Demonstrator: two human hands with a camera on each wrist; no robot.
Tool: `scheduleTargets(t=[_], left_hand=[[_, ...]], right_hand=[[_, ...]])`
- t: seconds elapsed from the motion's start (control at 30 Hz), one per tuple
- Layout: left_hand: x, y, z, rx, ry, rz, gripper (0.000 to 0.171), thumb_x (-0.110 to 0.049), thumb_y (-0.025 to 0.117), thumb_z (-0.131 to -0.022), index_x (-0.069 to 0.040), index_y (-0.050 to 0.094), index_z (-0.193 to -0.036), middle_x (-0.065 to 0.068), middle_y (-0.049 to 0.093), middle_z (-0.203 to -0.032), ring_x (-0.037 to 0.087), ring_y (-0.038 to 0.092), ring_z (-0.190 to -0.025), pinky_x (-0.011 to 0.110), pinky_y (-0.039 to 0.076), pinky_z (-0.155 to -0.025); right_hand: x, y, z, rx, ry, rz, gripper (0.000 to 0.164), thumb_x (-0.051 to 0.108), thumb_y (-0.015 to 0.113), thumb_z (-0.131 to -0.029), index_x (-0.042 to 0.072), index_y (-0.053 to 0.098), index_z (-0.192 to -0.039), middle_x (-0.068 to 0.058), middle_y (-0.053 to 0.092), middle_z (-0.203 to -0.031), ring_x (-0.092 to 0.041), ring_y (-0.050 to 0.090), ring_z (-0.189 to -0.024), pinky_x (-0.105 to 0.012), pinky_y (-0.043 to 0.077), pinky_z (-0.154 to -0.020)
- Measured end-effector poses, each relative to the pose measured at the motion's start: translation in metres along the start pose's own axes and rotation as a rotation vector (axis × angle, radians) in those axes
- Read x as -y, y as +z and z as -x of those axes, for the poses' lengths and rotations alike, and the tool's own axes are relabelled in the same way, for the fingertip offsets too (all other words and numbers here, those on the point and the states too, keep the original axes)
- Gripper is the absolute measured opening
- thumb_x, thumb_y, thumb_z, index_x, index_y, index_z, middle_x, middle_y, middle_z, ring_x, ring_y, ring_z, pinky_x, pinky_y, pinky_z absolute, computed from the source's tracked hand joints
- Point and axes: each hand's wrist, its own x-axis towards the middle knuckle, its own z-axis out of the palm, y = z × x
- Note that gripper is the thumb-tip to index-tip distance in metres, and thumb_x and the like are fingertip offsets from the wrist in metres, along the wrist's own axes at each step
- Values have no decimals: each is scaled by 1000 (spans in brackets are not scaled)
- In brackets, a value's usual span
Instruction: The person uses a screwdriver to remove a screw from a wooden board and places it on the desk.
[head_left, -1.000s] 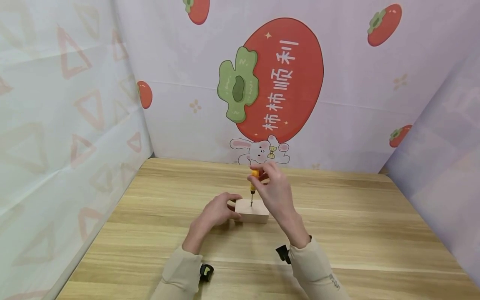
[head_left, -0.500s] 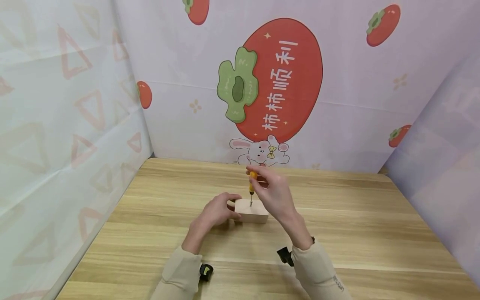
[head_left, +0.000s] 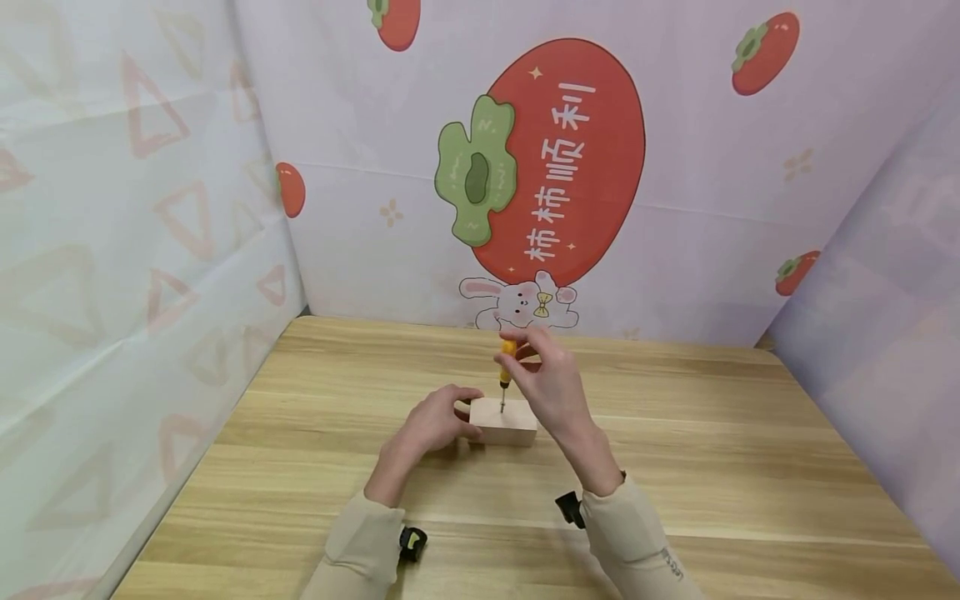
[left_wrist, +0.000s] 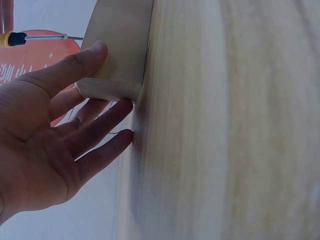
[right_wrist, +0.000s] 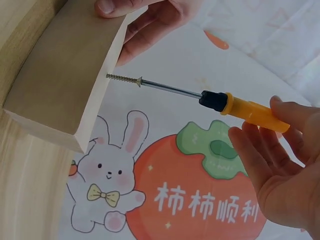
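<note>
A pale wooden block (head_left: pixel 504 436) lies on the table, and my left hand (head_left: pixel 435 422) grips its left end between thumb and fingers. A screw (right_wrist: pixel 123 79) stands in the block's top face, most of its thread showing above the wood. The tip of a screwdriver (right_wrist: pixel 250 113) with a yellow handle and black collar meets the screw head, roughly in line with it. My right hand (head_left: pixel 553 382) pinches the handle near its top end with thumb and fingers. In the left wrist view, the thumb presses the block's near side, and the lower fingers reach its bottom edge.
The wood-grain table (head_left: pixel 712 450) spreads around the block. A printed backdrop (head_left: pixel 352 250) with a persimmon and a rabbit rises behind it, with fabric side walls left and right. Black wrist-camera mounts (head_left: pixel 412 544) sit by both sleeves.
My right hand and the screwdriver handle dipped slightly left, then came back, with the fingers shifting on the handle. My left hand and the block have stayed put.
</note>
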Motion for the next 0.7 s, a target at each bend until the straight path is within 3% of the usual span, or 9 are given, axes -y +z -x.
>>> scheduleTargets(t=[0.17, 0.47, 0.7], left_hand=[[0, 1, -1, -1, 1, 1, 63, -22, 87, -76, -17, 63, -134, 8, 60, -136, 21, 69, -108, 43, 53, -92], [-1, 1, -1, 1, -11, -2, 63, -22, 87, -76, -18, 63, -134, 8, 59, -136, 22, 69, -109, 43, 54, -91], [-1, 0, 0, 0, -18, -2, 63, -22, 87, -76, -18, 63, -134, 8, 58, -138, 22, 69, -109, 42, 54, -91]], right_hand=[[0, -2, -1, -14, 12, 2, 25, 6, 77, -86, 7, 72, -110, -7, 65, -95, -19, 68, -83, -27, 61, -71], [1, -5, -1, 32, 52, -109, 27, -4, 67, -88, 4, 72, -113, -13, 73, -99, -26, 72, -88, -28, 60, -78], [-1, -3, 2, 43, 35, -83, 28, -1, 67, -89, 9, 72, -115, -7, 71, -107, -21, 69, -97, -33, 61, -79]])
